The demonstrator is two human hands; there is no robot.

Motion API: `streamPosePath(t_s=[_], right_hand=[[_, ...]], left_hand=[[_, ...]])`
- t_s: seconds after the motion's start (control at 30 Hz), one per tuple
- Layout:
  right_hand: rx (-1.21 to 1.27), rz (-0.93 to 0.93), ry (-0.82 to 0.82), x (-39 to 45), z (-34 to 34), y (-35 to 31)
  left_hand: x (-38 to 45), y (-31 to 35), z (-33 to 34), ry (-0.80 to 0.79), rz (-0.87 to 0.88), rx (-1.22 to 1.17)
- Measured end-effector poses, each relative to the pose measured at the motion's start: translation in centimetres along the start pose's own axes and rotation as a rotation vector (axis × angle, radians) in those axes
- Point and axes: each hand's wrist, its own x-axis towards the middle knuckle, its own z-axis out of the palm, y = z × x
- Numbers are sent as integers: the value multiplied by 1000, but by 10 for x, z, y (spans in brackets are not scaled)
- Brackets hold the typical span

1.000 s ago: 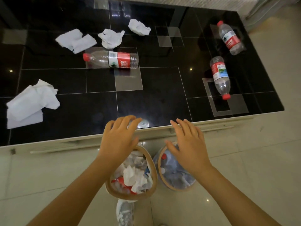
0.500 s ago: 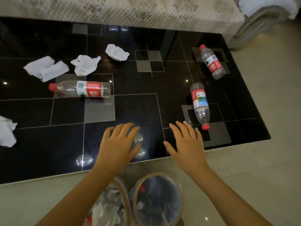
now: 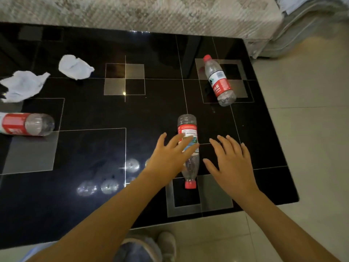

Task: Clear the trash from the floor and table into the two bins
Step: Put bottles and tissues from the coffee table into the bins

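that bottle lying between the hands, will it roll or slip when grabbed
The bottle lies on its side on the glossy black table, so a nudge would probably roll it sideways. It looks clear and empty, so likely light and easily dented. The left hand is open above it, with no grip yet.

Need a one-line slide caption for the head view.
Open hands, left hand and right hand, flank a lying bottle on the black table.
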Motion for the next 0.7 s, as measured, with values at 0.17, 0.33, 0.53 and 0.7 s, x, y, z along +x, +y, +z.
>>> streamPosePath(t_s=[0.17, 0.33, 0.53, 0.7], right_hand=[[62, -6, 6, 20, 11, 11], [83, -22, 9, 50, 11, 19], [77, -28, -12, 88, 11, 32], [57, -62, 7, 115, 9, 32]], left_hand=[[23, 8, 8, -14, -220, -343], [44, -12, 4, -131, 44, 93], [66, -32, 5, -74, 360, 499], [64, -71, 13, 9, 90, 338]])
